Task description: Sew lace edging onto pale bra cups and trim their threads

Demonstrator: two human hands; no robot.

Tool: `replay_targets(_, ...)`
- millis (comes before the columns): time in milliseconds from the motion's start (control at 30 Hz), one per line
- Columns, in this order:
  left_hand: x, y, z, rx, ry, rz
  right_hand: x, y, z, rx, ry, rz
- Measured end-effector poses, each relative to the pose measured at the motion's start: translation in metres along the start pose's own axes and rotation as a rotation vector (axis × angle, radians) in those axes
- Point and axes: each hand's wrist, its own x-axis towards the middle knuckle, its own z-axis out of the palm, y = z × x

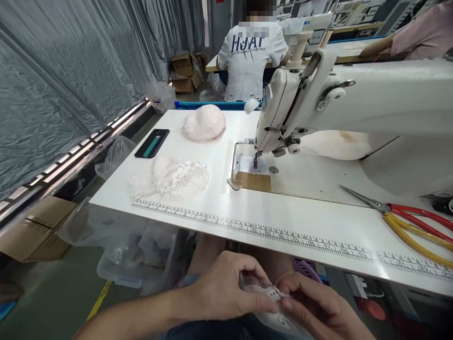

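Head view: at the near bottom, below the near edge of the worktop (283, 222), the left hand (226, 288) and right hand (318, 307) are both curled shut, fingertips pinching a small lace piece (267, 293) between them over the lap. It looks featherlight, limp and openwork. It would probably snag or stretch, so the bound edges seem the safest hold. On the worktop, a lace pile (170, 177) lies left, with a phone (152, 143) beyond it and pink cups (204, 123) farther off. The sewing machine (318, 104) fills the right, and scissors (406, 212) lie near right. There is bare room along the near ruler strip and between the lace pile and the machine.
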Motion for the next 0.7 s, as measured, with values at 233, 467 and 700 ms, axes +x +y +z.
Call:
replay_targets(233,0.006,-0.026,0.016,-0.162,0.005,-0.092,-0.005,0.011,0.009,-0.227,0.243,-0.314)
replay_targets(467,0.005,-0.03,0.024,-0.136,0.001,-0.059,0.003,0.007,0.026,-0.274,0.138,-0.341)
replay_targets(700,0.004,-0.025,0.021,-0.234,-0.007,-0.209,-0.012,0.018,0.02,0.029,0.07,-0.177)
